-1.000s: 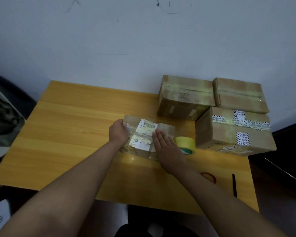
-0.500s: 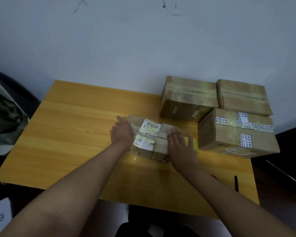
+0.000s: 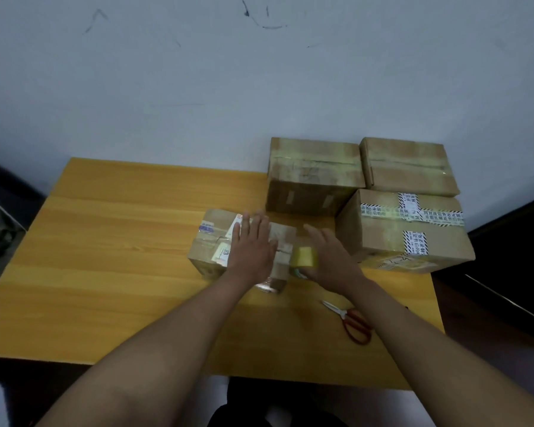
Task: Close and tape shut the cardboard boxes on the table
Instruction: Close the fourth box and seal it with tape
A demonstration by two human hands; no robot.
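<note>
Cardboard box (image 3: 228,241), the small labelled one, sits mid-table (image 3: 111,241) just left of three taped boxes (image 3: 404,229). The left hand (image 3: 253,248) lies flat on its top, fingers straight, pressing the flaps down; the right hand (image 3: 330,260) grips the yellow tape roll (image 3: 305,257) at the box's right end. Judged from this, the seam comes next: keep the flaps pinned, anchor the tape end on the right side wall, then draw it leftward along the seam. Half a second ago both hands were on the box and the roll lay beside it; now the roll is lifted, and red-handled scissors (image 3: 352,322) show near the right forearm.
</note>
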